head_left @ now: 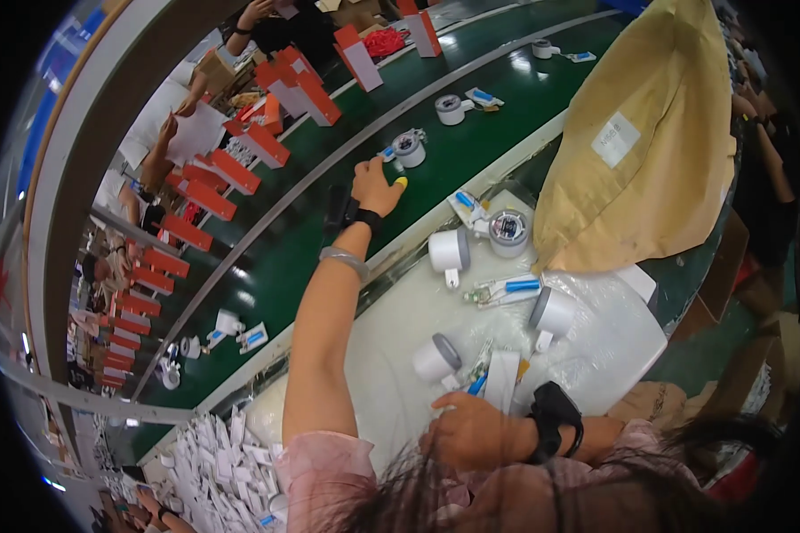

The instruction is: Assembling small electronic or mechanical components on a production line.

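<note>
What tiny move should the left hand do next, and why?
Maybe the left hand could curl gently around the round grey-and-white device on the green surface. The hand is right beside it, the thumb is spread apart, and nothing shows in its grasp.

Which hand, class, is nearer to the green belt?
Left. The left hand is over the green belt, beside a round device; the right hand is away from the belt, over the plastic-covered worktop.
</note>
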`<state>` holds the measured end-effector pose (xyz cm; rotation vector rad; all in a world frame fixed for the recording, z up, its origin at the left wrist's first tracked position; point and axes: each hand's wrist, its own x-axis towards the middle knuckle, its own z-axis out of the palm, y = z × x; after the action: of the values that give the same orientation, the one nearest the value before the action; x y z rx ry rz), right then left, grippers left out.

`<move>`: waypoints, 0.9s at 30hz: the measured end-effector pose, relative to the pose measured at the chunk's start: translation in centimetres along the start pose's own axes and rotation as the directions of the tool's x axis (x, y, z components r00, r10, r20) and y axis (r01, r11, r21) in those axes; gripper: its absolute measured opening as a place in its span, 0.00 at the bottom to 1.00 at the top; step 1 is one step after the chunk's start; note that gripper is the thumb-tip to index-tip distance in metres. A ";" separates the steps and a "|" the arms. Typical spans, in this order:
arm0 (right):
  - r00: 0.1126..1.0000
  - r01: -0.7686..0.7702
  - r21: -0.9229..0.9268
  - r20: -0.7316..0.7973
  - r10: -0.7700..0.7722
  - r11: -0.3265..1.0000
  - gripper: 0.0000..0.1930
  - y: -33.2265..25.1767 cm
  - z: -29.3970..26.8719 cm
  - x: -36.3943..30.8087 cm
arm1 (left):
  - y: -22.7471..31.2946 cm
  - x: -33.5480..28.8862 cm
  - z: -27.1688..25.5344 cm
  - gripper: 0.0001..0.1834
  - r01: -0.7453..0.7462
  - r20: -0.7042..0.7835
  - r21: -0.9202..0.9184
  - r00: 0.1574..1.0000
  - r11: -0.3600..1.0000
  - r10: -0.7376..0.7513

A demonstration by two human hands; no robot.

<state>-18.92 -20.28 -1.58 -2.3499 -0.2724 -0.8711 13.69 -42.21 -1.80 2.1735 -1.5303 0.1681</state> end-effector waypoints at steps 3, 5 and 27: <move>0.999 -0.040 0.080 0.003 0.040 0.996 0.04 0.4 -0.1 -0.6 | 2.0 2.5 3.5 0.43 -0.069 -0.127 0.008 0.989 0.998 0.070; 0.990 -0.101 0.168 0.114 0.082 0.981 0.08 0.6 0.0 -0.8 | 3.0 4.4 5.6 0.44 -0.094 -0.151 0.010 0.984 0.995 0.095; 0.985 -0.170 0.141 0.005 0.171 0.975 0.12 -0.9 -2.9 0.2 | -2.5 -13.4 -14.1 0.30 0.427 0.487 -0.667 0.870 0.610 -0.076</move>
<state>-20.65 -21.35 0.69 -2.2018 -0.1223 -0.7526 13.38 -23.80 5.03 1.7133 -1.1182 -0.9493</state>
